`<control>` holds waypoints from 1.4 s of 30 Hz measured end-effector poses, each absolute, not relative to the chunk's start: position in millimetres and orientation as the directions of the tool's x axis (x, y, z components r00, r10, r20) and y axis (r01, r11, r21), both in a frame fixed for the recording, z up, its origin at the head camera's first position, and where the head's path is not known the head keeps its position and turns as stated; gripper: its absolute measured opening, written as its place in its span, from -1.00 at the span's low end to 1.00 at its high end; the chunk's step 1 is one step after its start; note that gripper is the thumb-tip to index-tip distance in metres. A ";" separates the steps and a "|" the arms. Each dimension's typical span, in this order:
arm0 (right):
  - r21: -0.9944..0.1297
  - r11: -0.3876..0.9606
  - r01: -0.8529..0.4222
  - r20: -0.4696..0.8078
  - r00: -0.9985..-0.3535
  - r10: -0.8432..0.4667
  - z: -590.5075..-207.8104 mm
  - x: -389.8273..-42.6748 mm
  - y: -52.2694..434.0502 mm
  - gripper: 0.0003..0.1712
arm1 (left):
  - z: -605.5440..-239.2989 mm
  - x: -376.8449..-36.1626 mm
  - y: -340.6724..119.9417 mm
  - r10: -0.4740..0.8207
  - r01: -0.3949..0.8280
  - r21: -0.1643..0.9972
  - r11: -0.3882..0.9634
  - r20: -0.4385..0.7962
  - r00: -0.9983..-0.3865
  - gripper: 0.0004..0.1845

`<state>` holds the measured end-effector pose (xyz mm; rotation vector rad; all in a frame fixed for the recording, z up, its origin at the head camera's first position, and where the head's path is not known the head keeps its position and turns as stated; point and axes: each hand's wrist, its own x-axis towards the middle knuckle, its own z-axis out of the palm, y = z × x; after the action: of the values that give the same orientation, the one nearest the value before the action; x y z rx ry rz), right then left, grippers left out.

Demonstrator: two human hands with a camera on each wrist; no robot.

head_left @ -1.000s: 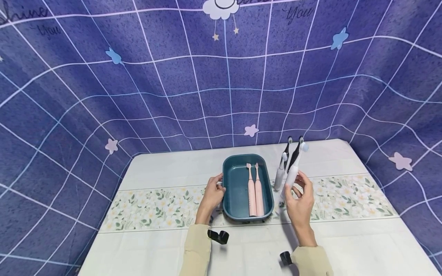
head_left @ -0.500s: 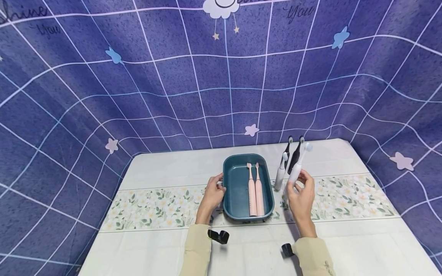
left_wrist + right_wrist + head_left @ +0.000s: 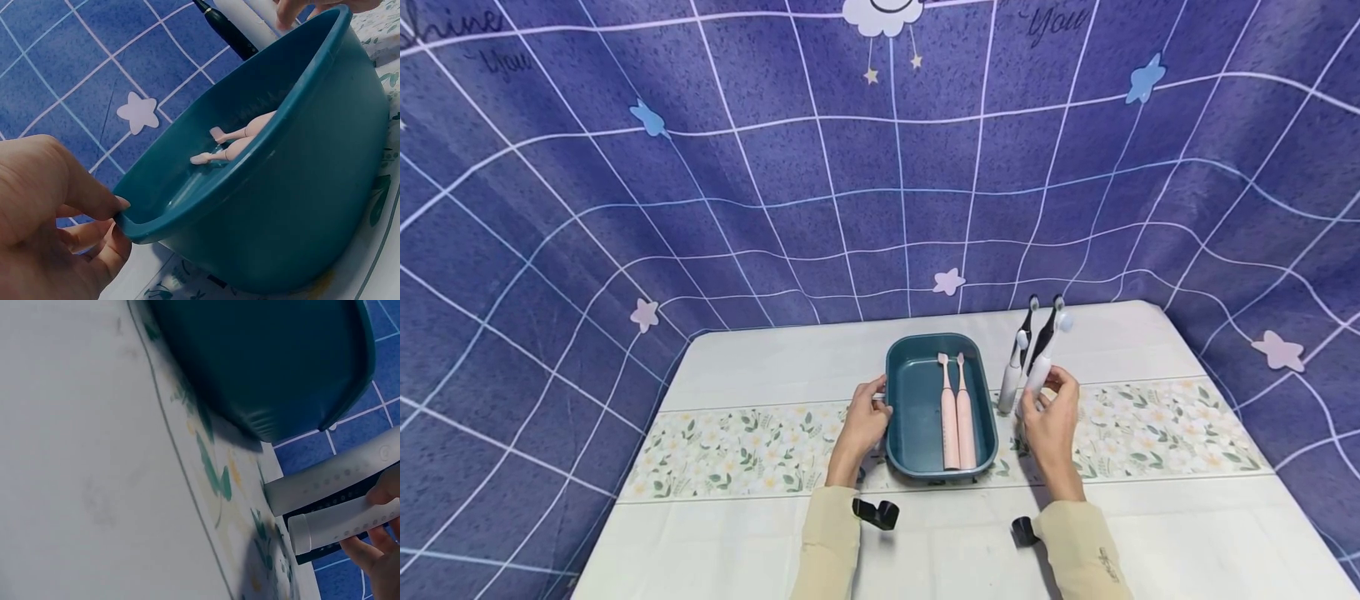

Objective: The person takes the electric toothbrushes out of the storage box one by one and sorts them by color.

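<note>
A teal basin (image 3: 917, 400) sits mid-table with two pink toothbrushes (image 3: 957, 410) lying in it. My left hand (image 3: 863, 423) grips its left rim; in the left wrist view the thumb (image 3: 56, 181) lies over the rim of the basin (image 3: 281, 187) with the fingers under it. Right of the basin my right hand (image 3: 1051, 417) holds a white electric toothbrush (image 3: 1039, 373) near upright, leaning right. The right wrist view shows its fingers (image 3: 375, 553) round this white toothbrush (image 3: 340, 525). Beside it stand another white toothbrush (image 3: 1010, 385) and two black ones (image 3: 1027, 325).
The white table (image 3: 775, 367) carries a floral runner (image 3: 737, 450) under the basin. A blue grid-patterned cloth (image 3: 775, 167) hangs close behind and at both sides. Black wrist mounts (image 3: 874, 512) show near my sleeves.
My right hand has carried the white toothbrush a little farther back, closer to the standing brushes. The left hand and the basin have stayed put.
</note>
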<state>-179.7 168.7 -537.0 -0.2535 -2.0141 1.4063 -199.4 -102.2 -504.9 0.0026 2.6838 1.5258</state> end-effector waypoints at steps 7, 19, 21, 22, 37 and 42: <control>-0.870 0.452 -0.195 0.429 -0.753 0.500 -543.8 -183.8 169.4 -0.42 | -504.6 -199.2 -101.6 0.023 -0.023 0.860 0.510 -0.041 -0.999 -0.44; -0.856 0.475 -0.204 0.454 -0.735 0.503 -546.8 -184.0 167.6 -0.45 | -505.1 -199.6 -102.8 0.039 -0.010 0.859 0.511 -0.034 -0.999 -0.44; -0.854 0.482 -0.195 0.451 -0.737 0.503 -547.4 -183.5 167.3 -0.46 | -505.1 -199.4 -103.1 0.038 -0.010 0.858 0.513 -0.034 -0.999 -0.44; -0.854 0.485 -0.191 0.450 -0.739 0.501 -547.6 -183.2 167.1 -0.46 | -504.8 -199.3 -103.0 0.036 -0.010 0.858 0.513 -0.033 -0.999 -0.44; -0.843 0.510 -0.171 0.446 -0.751 0.487 -550.5 -182.0 166.0 -0.48 | -503.3 -199.4 -102.3 0.034 -0.021 0.871 0.491 -0.044 -0.998 -0.43; -0.836 0.519 -0.177 0.451 -0.761 0.467 -549.5 -181.0 166.5 -0.42 | -502.4 -198.7 -102.5 0.034 -0.018 0.875 0.484 -0.039 -0.999 -0.43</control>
<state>-181.0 166.5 -549.5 -0.2348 -2.1014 1.2587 -198.7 -102.5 -502.4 0.0147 2.6624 1.5699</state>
